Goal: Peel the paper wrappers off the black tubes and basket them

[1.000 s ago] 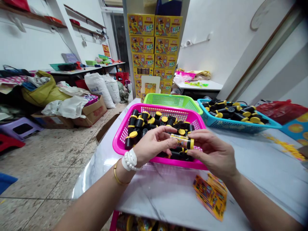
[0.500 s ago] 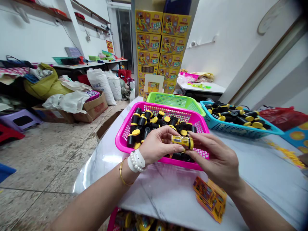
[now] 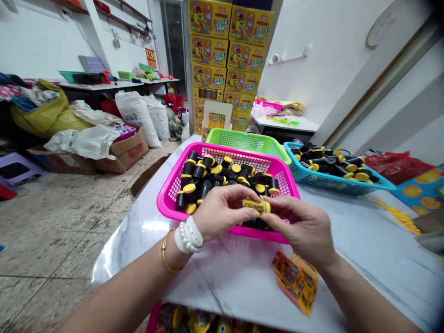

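Between my two hands is a small cylinder (image 3: 255, 206) with a yellow printed label and a yellow cap. My left hand (image 3: 222, 210) pinches its left end, thumb below and fingers above. On the capped right end, the fingertips of my right hand (image 3: 301, 224) are closed. Both hands are over the front edge of a pink basket (image 3: 169, 212), which holds many black cylinders with yellow caps (image 3: 199, 170). Below my right hand, a stack of orange printed sleeves (image 3: 296, 282) lies on the white marbled table (image 3: 229, 273).
A green basket (image 3: 249, 137) stands behind the pink one. To the right, a blue basket (image 3: 333, 180) holds more black cylinders, near a red plastic bag (image 3: 398, 169). Yellow printed boxes (image 3: 225, 60) are stacked behind. Below the table's front edge sits another filled pink basket (image 3: 152, 319).
The right hand's fingertips have drawn in around the cylinder's capped end, covering more of it. The whole view has shifted slightly. Both hands still hold the cylinder.
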Demonstrator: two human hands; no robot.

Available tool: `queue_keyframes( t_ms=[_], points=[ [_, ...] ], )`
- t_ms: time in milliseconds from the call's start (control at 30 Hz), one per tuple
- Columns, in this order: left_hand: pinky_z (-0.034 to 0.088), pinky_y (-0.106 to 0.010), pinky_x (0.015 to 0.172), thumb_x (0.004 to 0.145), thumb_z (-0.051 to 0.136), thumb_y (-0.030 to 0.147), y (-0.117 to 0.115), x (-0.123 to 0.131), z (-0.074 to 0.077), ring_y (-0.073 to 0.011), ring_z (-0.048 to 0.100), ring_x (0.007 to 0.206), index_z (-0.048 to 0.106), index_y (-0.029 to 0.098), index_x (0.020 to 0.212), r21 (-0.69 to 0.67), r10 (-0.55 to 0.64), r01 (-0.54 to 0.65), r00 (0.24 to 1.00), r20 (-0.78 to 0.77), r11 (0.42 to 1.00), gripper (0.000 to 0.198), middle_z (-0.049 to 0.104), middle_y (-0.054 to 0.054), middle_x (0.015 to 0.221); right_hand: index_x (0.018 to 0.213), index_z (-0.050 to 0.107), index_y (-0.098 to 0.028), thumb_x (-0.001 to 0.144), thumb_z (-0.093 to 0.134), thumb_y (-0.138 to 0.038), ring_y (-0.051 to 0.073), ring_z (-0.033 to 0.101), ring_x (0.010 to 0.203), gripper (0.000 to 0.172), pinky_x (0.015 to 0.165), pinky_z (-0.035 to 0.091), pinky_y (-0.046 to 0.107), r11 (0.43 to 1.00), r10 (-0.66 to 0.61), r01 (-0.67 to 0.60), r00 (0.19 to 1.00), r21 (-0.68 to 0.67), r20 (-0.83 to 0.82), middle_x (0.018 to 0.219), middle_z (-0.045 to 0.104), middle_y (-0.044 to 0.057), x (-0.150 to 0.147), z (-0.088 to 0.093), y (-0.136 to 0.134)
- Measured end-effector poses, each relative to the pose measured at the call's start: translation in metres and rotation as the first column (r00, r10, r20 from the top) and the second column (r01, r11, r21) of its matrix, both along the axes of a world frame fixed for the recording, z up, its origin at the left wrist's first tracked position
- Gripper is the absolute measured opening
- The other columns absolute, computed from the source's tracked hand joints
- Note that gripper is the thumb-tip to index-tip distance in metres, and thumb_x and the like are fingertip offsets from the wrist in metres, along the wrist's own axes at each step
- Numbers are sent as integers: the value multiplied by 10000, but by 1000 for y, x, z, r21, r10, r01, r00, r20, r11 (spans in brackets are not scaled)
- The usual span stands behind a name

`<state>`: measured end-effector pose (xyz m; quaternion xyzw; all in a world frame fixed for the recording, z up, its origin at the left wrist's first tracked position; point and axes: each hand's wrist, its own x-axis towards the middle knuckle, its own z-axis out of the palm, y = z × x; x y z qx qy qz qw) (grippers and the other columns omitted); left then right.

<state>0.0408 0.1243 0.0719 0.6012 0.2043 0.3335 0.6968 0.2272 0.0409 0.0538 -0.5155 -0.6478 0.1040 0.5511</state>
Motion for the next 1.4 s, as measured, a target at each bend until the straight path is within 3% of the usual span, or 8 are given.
queue_keyframes(
  t_ms=[200,367,567,767,967,1133,1233,1400],
  points=[
    [388,-204,516,734,855,323,-2,1,1,-113,534,555,718,181,1125,171,245,-224,963,-112,959,438,687,-19,744,1059,771,-275,788,819,-166,232,741,971,296,840,653,378,989,-10,3,999,145,47,1017,773,54,5,0,3],
    [386,-221,546,834,752,360,3,-1,-1,-123,516,570,745,153,996,118,51,-35,989,-136,992,262,644,-24,692,1013,797,-283,759,833,-155,233,760,904,287,832,663,382,978,-53,14,982,206,184,1002,793,52,4,7,-1],
    [450,-240,675,856,735,263,-9,-1,-4,-143,595,694,781,199,1039,341,120,-97,992,-47,935,199,725,-38,842,912,805,-232,729,883,-304,206,765,655,211,607,683,317,967,0,-81,947,-242,-320,816,802,32,-8,9,-6],
    [506,-277,844,894,701,219,-10,0,0,-187,699,909,774,210,1053,439,76,-81,997,28,895,174,764,-68,1011,898,814,-251,683,914,-289,198,770,700,241,658,683,313,961,13,-143,877,-235,-480,836,803,27,-7,13,-7],
    [494,-291,823,883,706,207,-14,-1,1,-194,687,859,782,210,1006,568,129,-92,991,-25,818,144,773,-75,940,793,805,-188,610,953,-384,189,744,591,306,617,657,307,834,-43,-348,734,-429,-678,704,780,56,-1,13,-1],
    [408,-248,585,881,707,383,-11,2,0,-154,575,601,706,191,1116,408,245,-174,961,-129,896,303,673,-22,700,918,816,-241,688,914,-360,192,766,737,277,681,666,300,927,-9,-194,843,-320,-538,892,803,49,-2,9,1],
    [368,-243,534,890,652,488,-4,2,-3,-155,552,570,673,171,965,245,141,-99,977,-159,964,326,621,-20,637,973,816,-283,705,901,-278,201,762,874,281,733,672,298,989,-3,-49,936,-138,-353,1025,791,41,-3,5,-1],
    [365,-240,570,873,673,364,-1,1,-7,-119,482,598,678,161,995,424,135,-68,982,-130,903,237,579,20,684,957,825,-288,706,892,-224,203,767,857,268,753,674,304,996,-49,26,960,-87,-275,943,808,32,-5,2,-5]
  ],
)
